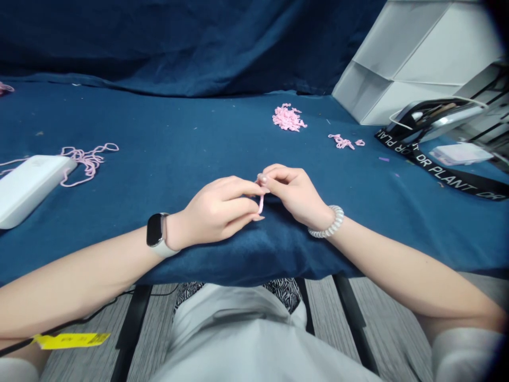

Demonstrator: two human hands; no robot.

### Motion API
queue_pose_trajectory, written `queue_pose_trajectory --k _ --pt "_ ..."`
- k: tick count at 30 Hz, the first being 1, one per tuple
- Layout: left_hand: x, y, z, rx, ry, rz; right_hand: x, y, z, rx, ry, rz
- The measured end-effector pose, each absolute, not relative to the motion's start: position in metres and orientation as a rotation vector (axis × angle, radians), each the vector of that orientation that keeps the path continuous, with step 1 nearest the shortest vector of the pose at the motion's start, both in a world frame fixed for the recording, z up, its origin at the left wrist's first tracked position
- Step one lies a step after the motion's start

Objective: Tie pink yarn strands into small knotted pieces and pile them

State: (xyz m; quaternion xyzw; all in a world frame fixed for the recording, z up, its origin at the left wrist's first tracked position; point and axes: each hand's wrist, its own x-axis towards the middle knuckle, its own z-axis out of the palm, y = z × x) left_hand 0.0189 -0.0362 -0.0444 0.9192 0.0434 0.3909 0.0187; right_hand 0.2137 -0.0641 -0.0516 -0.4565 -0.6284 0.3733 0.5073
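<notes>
Pink yarn (pixel 261 203) shows as a short piece between the fingers of my left hand (pixel 220 208), which are closed on it. My right hand (pixel 298 192) meets the left at the fingertips, its thumb and forefinger pinched together where the yarn runs up. The exact grip of the right fingertips is hidden. Both hands are just above the front part of the blue cloth (pixel 191 132). Farther back lies a heap of small pink yarn pieces (pixel 288 117), with a few loose pink pieces (pixel 341 141) to its right.
A white box-shaped device (pixel 34 185) lies at the left beside tangled pink yarn (pixel 89 159). Grey-white storage boxes (pixel 401 58) stand at the back right. Before them are a black lettered strap (pixel 445 172), a bag (pixel 433 119) and a small clear case (pixel 461 153).
</notes>
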Motion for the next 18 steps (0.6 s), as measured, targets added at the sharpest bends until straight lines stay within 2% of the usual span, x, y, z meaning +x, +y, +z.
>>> queue_pose_trajectory --k 5,10,18 --pt "0.0195 -0.0332 -0.0449 2.875 -0.14 1.197 0.2096 -0.0675 -0.0524 -1.067 -1.52 1.032" --pt "0.0197 -0.0349 -0.047 2.809 -0.146 1.105 0.2088 -0.0698 -0.0497 -1.095 -1.487 1.079" --pt "0.0264 -0.0403 -0.0471 1.916 0.53 0.981 0.2087 -0.0664 -0.0524 -1.073 -1.418 1.039"
